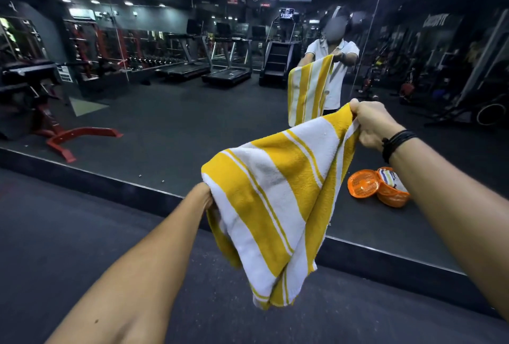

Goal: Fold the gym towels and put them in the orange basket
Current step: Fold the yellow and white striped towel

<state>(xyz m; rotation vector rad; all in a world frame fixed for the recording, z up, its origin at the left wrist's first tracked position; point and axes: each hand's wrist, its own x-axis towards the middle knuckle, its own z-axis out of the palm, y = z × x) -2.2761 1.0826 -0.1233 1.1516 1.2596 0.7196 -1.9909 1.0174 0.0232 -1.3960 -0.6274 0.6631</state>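
Both arms were out in front, and the yellow-and-white striped towel (272,206) hung between them in the middle of the frame, well off the floor. The right hand (371,123), right of centre, had its fingers clenched around the towel's upper corner, cloth bunched in the fist, a black wristband (396,141) just behind it on the wrist. The left hand (208,197), lower and left of centre, was mostly buried under the towel's other top corner; it was carrying that corner, but how its fingers lay could not be told. The towel sloped from the high right corner down to the lower left one and looked doubled, with its loose edges drooping to a point at lower centre.

Behind the towel a big wall mirror (165,123) filled the upper frame above a dark ledge. In it, at right of centre, the person's reflection (334,68) in a white shirt held the same striped towel up. The orange basket (392,192) sat on the dark floor at lower right, tight against the mirror with its own reflection beside it, and striped cloth showed inside it. Treadmills (225,68) and red machines (55,112) showed in the glass at upper left.
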